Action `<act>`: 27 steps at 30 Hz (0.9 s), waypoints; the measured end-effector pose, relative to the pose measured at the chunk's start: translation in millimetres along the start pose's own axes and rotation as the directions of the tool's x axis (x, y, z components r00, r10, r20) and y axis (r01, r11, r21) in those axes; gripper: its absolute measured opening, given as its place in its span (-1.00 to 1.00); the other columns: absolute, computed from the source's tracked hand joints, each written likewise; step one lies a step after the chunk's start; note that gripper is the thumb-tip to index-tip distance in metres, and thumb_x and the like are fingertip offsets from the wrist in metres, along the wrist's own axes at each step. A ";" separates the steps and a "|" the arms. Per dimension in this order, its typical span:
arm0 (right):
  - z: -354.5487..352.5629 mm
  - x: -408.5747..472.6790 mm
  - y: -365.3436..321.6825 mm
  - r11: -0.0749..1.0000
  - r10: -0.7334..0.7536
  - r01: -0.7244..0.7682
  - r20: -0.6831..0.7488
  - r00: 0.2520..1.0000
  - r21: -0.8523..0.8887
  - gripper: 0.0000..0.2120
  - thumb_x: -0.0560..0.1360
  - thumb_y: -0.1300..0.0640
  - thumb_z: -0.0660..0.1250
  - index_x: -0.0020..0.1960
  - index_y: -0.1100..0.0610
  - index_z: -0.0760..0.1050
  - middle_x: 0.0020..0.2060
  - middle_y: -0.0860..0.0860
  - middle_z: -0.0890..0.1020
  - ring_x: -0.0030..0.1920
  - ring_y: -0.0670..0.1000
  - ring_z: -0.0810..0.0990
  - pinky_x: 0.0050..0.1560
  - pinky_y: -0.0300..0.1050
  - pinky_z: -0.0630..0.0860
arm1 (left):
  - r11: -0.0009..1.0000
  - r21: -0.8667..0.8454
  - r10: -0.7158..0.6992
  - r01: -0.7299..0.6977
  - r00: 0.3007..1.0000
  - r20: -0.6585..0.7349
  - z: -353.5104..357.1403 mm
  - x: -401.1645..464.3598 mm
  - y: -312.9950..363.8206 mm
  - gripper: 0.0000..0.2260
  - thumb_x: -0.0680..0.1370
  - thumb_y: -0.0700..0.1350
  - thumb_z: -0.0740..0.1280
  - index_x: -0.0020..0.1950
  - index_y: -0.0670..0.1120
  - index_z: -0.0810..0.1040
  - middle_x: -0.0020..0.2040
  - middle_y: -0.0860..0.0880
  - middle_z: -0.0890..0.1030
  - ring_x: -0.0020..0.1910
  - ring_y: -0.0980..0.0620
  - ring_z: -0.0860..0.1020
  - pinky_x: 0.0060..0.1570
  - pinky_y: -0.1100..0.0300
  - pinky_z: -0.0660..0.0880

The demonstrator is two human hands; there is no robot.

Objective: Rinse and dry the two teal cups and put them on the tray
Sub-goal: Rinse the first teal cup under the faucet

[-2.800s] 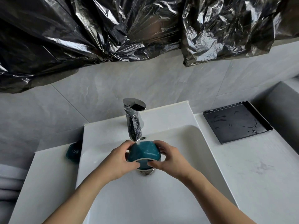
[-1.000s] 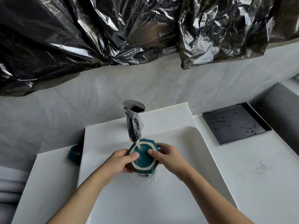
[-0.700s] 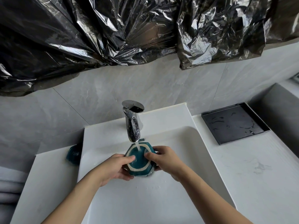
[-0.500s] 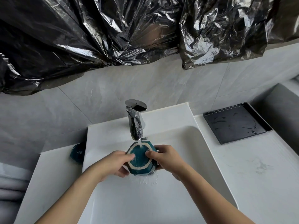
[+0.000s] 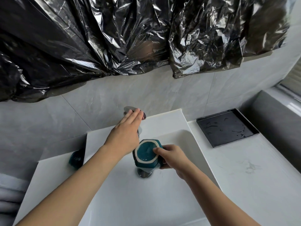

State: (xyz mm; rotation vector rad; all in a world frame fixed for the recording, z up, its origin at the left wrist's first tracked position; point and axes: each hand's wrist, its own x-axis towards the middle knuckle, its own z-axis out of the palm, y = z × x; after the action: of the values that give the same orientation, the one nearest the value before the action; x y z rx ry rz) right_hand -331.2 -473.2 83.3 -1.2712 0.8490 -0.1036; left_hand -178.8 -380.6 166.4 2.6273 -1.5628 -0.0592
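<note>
While the right hand (image 5: 173, 156) grips a teal cup (image 5: 147, 154) over the sink (image 5: 146, 201), the left hand (image 5: 126, 136) lies with straight fingers on top of the tap (image 5: 134, 112). The right grip wraps the cup from the side away from the tap's left, thumb pressed on the cup's upturned base, fingers curled round its far wall. That cup is upside down and tilted, its pale foot ring facing the camera, and it hangs just above the drain (image 5: 144, 173), in front of the tap. The left grip holds nothing; its flat fingers cover most of the tap's head, so whether water runs cannot be told.

A second cup (image 5: 76, 158) sits to the left of the sink, on the white tabletop (image 5: 244, 176), touching or just beside the sink's raised edge; which, I cannot tell. It is partly hidden by that edge.

To the right of the sink, well apart from both cups, a black tray (image 5: 228, 129) lies flat on the tabletop against the grey tiled wall (image 5: 97, 101), with wet streaks on its floor. Above the sink, crumpled black plastic sheeting (image 5: 114, 38) hangs across the wall.
</note>
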 end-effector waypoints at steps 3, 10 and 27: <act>-0.5 -9.5 -0.1 0.999 0.022 -0.020 -0.038 0.999 0.037 -0.75 0.52 0.10 0.42 0.03 0.29 0.65 -0.26 0.12 0.70 -0.34 0.06 0.70 -0.23 -0.04 0.69 | 0.994 0.061 0.091 -0.087 0.993 -0.074 -1.0 -23.1 1.9 -0.39 0.53 -0.18 0.09 0.61 -0.06 0.12 0.63 -0.01 0.10 0.60 -0.01 0.05 0.57 0.06 0.02; -0.2 -35.2 4.5 0.985 0.128 -0.123 -0.039 0.991 0.123 -0.68 0.46 0.06 0.47 0.01 0.33 0.62 -0.20 0.24 0.72 -0.20 0.27 0.73 -0.16 0.10 0.70 | 0.961 0.058 0.275 -0.270 0.956 -0.102 55.8 -133.8 1.7 -0.43 0.45 0.01 0.34 0.45 -0.12 0.44 0.45 -0.06 0.47 0.41 -0.05 0.45 0.41 0.12 0.29; 25.7 -48.8 44.5 0.557 -0.430 0.469 0.245 0.869 -0.686 -0.34 0.52 -0.21 0.33 0.52 0.02 0.28 0.37 -0.05 0.49 0.26 -0.07 0.53 0.27 -0.08 0.51 | 0.928 -0.337 0.126 -0.159 0.985 -0.116 76.4 -139.3 -56.7 -0.55 0.34 0.17 0.39 0.21 0.22 0.44 0.06 0.24 0.60 0.03 0.18 0.55 0.05 0.16 0.55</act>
State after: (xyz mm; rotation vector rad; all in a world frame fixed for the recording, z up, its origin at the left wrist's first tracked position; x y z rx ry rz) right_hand -366.4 -413.0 70.3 -2.2499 0.4870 -0.1481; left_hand -201.4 -235.3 83.8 2.2124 -1.5459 -0.1821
